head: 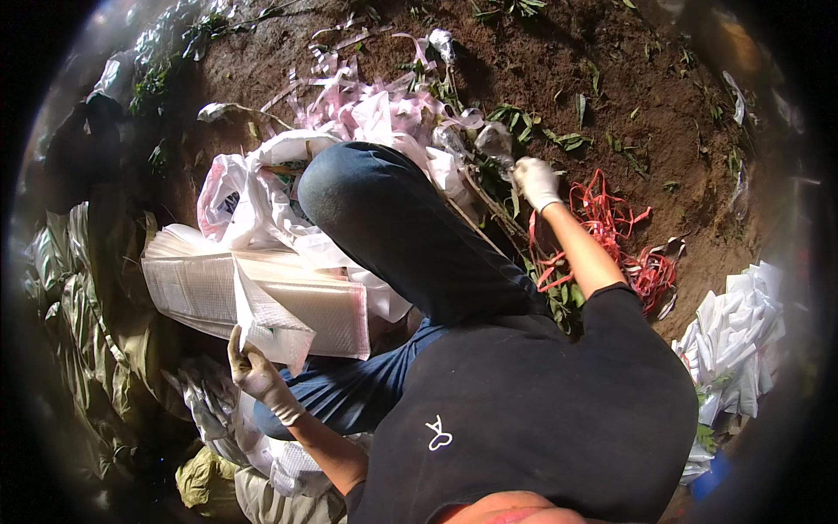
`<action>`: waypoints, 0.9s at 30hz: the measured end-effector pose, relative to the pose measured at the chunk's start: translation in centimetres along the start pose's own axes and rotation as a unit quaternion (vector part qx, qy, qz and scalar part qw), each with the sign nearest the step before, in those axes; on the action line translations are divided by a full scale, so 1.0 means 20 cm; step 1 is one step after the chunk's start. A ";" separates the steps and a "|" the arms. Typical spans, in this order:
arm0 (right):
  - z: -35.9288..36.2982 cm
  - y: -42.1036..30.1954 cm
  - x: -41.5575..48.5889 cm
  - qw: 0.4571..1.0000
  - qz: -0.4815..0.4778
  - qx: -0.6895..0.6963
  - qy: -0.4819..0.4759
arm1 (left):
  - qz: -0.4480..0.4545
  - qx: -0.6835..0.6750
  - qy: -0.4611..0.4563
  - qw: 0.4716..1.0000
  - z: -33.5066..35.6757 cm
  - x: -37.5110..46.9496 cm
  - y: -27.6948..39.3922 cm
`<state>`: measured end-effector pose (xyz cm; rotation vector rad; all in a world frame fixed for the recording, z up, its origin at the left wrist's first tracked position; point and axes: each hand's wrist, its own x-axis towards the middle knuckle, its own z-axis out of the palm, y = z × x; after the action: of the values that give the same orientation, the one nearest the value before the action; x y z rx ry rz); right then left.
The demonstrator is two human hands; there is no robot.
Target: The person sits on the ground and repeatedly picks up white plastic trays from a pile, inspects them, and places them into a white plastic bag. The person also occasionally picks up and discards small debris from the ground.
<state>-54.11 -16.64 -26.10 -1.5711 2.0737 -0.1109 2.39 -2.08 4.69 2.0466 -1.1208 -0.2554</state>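
My left hand (257,376), in a pale work glove with a soiled palm, pinches the raised edge of a white, mesh-textured plastic sheet (270,314). This sheet is folded up from a thick fanned stack of similar plastic sleeves (193,281) with pinkish edges, lying left of my knees. Farther out on the right, my right hand (537,183) wears a white glove. Its fingers are curled at the narrow end of a clear plastic wrap (495,143) among leafy cut branches (488,203); the exact grip is partly hidden.
Pink ribbon strips (366,105) and a white plastic sack (252,190) lie beyond my raised knee (340,177). Tangled red twine (602,223) is beside my right forearm. Folded white sacks (730,340) stand at right on bare soil (655,131) strewn with leaves. Greenish sheeting (85,327) hangs at left.
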 end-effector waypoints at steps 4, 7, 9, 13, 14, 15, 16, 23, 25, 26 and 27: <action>-0.43 0.14 0.19 0.972 0.075 -0.044 0.217 | -0.009 0.014 -0.009 1.000 0.02 0.02 0.00; -0.38 0.03 0.41 0.975 -0.046 0.000 0.218 | -0.011 -0.011 -0.011 1.000 0.04 0.03 -0.01; -0.18 -0.15 0.59 0.976 -0.123 0.100 0.148 | -0.070 -0.033 -0.019 0.997 0.05 0.02 -0.01; 0.23 -0.48 0.97 0.975 0.067 0.206 0.038 | 0.006 0.029 -0.025 0.999 0.05 -0.01 -0.03; 0.30 -0.53 1.04 0.963 0.130 0.234 0.028 | 0.013 0.020 -0.021 0.999 0.04 -0.02 -0.03; 0.36 -0.57 1.10 0.964 0.190 0.183 0.032 | 0.001 0.025 -0.012 1.000 0.04 -0.02 -0.04; 0.39 -0.59 1.15 0.960 0.183 0.211 0.031 | -0.009 0.056 -0.003 0.998 0.03 -0.02 -0.04; 0.12 -0.65 1.11 0.838 0.019 0.529 -0.131 | -0.029 0.095 -0.010 0.995 0.02 -0.05 -0.09; -0.13 -0.74 1.03 0.773 0.017 0.603 -0.196 | -0.045 0.036 -0.015 0.998 0.02 -0.05 -0.10; -0.30 -0.78 0.96 0.713 0.023 0.641 -0.284 | 0.013 0.057 -0.007 0.998 0.02 -0.05 -0.11; -0.47 -0.87 0.90 0.702 -0.034 0.659 -0.269 | -0.034 0.067 -0.011 0.997 0.01 -0.05 -0.11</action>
<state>-46.50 -40.91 -18.12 -0.5847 0.9111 -0.8390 2.99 -0.78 2.80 2.2083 -1.1079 -0.2420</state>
